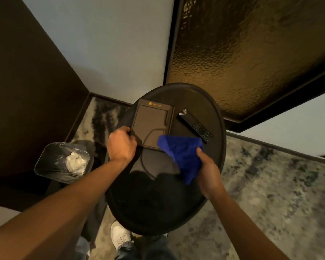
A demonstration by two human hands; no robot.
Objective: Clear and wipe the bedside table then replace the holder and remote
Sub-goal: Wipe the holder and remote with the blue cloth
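Observation:
A round dark bedside table with a raised rim fills the middle of the view. On its far half lies a flat brown holder with a gold logo. My left hand grips the holder's near left corner. To the right of the holder lies a black remote, with a small white scrap at its far end. My right hand holds a blue cloth above the table, and the cloth covers the holder's near right corner.
A bin lined with clear plastic and holding crumpled white paper stands on the floor to the left. Patterned carpet surrounds the table. A white wall and a textured amber panel rise behind. My white shoe is below the table.

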